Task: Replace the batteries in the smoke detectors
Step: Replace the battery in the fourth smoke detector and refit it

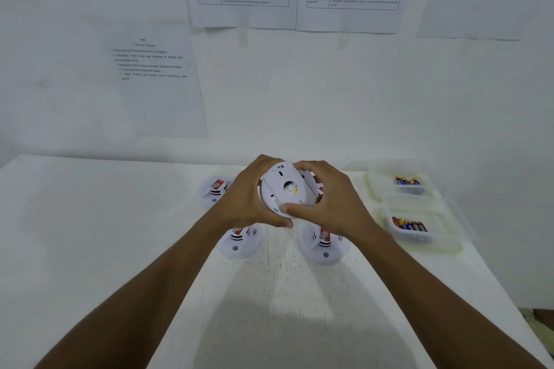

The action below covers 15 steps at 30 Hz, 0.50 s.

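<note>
Currently both hands, left hand (250, 193) and right hand (326, 198), curl fingers round a round white plastic smoke detector (284, 187) lifted above the white tabletop (284, 293), likely opening its back; next needs a twist.

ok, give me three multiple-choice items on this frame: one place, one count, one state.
1. Where on the table do the battery containers sit?
A) left edge B) right side C) centre front

2. How many containers hold batteries?
A) one B) two C) four

3. How is the raised smoke detector held?
A) left hand only B) right hand only C) both hands

Answers:
1 B: the containers lie to the right of the hands.
2 B: a far one and a near one, each with batteries inside.
3 C: the left hand and the right hand both grip its rim above the table.
</note>
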### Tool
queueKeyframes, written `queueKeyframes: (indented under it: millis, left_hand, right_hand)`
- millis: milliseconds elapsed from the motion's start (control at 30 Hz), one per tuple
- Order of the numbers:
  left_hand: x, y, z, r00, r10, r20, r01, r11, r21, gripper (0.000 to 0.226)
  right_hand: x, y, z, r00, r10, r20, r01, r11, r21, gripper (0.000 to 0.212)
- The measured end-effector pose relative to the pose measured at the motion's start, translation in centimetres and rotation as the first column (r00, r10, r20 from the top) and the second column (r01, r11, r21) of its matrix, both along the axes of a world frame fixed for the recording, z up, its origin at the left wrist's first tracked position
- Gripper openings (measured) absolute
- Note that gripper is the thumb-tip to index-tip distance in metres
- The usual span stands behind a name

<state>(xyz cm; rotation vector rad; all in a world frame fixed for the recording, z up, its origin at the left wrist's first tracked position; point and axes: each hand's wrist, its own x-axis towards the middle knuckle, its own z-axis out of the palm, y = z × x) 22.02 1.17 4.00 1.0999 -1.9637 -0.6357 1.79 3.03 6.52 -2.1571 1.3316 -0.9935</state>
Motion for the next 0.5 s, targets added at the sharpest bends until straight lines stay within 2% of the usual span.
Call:
queueKeyframes:
  millis: [167, 333, 500]
  left_hand:
    - [0.1, 0.3, 0.5, 1.000, -0.012, 0.003, 0.013, 1.000, -0.011, 0.086]
    - [0.2, 0.3, 0.1, 0.999, -0.027, 0.018, 0.027, 0.999, 0.020, 0.085]
    - [0.4, -0.1, -0.6, 0.999, -0.010, 0.052, 0.009, 1.000, 0.026, 0.085]
  right_hand:
    - [0.4, -0.1, 0.0, 1.000, -0.002, -0.025, 0.002, 1.000, -0.002, 0.075]
    - [0.1, -0.3, -0.3, 0.995, 0.064, -0.079, -0.065, 0.998, 0.001, 0.082]
    - [-0.4, -0.7, -0.4, 0.971, 0.038, -0.234, -0.056, 0.996, -0.068, 0.084]
